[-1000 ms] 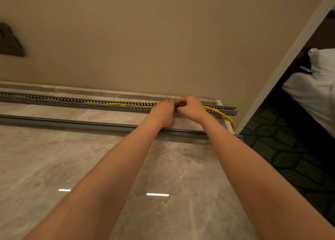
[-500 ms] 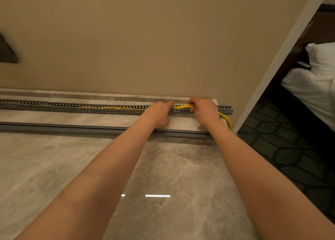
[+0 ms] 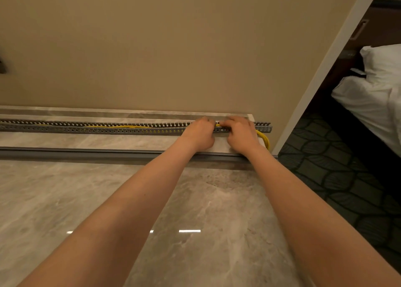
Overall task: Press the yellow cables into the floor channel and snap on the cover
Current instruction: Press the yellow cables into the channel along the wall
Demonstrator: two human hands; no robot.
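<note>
likely light and springy, the yellow cables (image 3: pixel 263 138) are pinched by left hand (image 3: pixel 200 135) and right hand (image 3: pixel 239 135) over the slotted channel (image 3: pixel 108 128) — best gripped close together; the cover (image 3: pixel 86 154) seems stiff.

You are reaching both bare arms forward and slightly rightward, forearms converging toward the wrists. Your left hand (image 3: pixel 200 132) is resting knuckles up with its fingers curled downward, just beside your right hand (image 3: pixel 239 135). Your right hand is likewise bending its fingers down, thumb side turned toward the left one.
</note>
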